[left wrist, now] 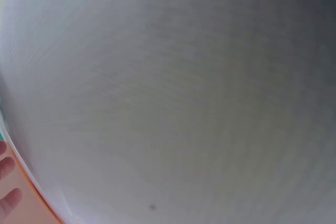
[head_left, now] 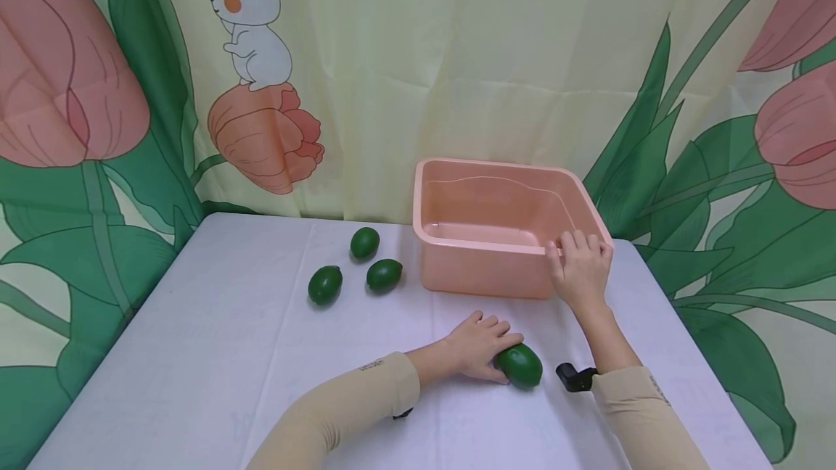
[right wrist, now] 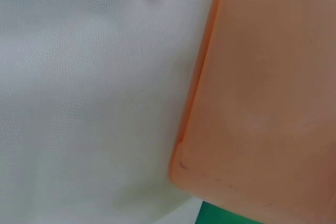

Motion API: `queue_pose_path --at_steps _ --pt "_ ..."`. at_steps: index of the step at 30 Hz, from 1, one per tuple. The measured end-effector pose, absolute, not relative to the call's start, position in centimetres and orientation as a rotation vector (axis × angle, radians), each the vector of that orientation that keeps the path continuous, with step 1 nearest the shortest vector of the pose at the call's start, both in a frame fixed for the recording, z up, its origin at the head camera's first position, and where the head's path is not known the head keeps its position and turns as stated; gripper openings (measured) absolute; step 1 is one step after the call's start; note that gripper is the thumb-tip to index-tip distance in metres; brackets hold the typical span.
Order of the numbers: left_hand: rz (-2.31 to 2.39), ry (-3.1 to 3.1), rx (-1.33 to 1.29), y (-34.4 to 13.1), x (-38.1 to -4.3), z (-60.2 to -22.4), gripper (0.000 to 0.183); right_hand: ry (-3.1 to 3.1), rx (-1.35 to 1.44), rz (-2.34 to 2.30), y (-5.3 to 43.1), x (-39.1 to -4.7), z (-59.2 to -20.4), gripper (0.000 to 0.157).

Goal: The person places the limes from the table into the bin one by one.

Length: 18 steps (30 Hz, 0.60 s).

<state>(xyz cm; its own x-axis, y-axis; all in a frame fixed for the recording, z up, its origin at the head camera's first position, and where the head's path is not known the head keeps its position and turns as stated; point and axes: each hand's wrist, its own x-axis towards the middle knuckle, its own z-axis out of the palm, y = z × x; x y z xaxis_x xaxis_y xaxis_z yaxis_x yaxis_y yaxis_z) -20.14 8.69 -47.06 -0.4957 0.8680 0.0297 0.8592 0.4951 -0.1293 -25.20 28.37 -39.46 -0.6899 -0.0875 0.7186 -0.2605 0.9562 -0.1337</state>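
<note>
In the head view my left hand (head_left: pixel 480 347) holds a dark green lime (head_left: pixel 520 366) on the table, with fingers over its top and thumb along the near side. My right hand (head_left: pixel 581 270) grips the front rim of a pink plastic bin (head_left: pixel 486 267) near its right corner, fingers hooked over the edge. The bin stands upright, and its visible inside is bare. In the right wrist view the bin's wall (right wrist: pixel 262 103) fills the right side, and part of a hand shows blurred at the top. The left wrist view shows mostly blurred white cloth, with fingertips (left wrist: pixel 8 198) at the left edge.
Three more limes lie left of the bin: one at the back (head_left: pixel 364 244), one beside the bin (head_left: pixel 384 275) and one farther left (head_left: pixel 325 285). A white cloth (head_left: pixel 196 354) covers the table. Behind hangs a curtain (head_left: pixel 372 93) printed with tulips and a rabbit.
</note>
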Motion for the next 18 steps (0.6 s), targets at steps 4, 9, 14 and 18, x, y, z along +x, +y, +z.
queue_pose_path --at_steps 4,9,14,18 --pt "0.139 -2.639 -1.513 8.68 -20.12 -47.15 0.068 -2.326 0.242 0.289 28.38 -25.21 -39.49 0.037" --pt "0.139 -2.618 -1.503 8.69 -20.13 -47.29 0.067 -2.315 0.250 0.289 28.37 -25.27 -39.56 0.040" --pt "0.138 -2.598 -1.475 8.73 -20.11 -47.45 0.065 -2.304 0.256 0.290 28.42 -25.32 -39.67 0.042" --pt "0.133 -2.589 -1.459 8.75 -20.08 -47.50 0.063 -2.309 0.256 0.287 28.40 -25.35 -39.67 0.042"
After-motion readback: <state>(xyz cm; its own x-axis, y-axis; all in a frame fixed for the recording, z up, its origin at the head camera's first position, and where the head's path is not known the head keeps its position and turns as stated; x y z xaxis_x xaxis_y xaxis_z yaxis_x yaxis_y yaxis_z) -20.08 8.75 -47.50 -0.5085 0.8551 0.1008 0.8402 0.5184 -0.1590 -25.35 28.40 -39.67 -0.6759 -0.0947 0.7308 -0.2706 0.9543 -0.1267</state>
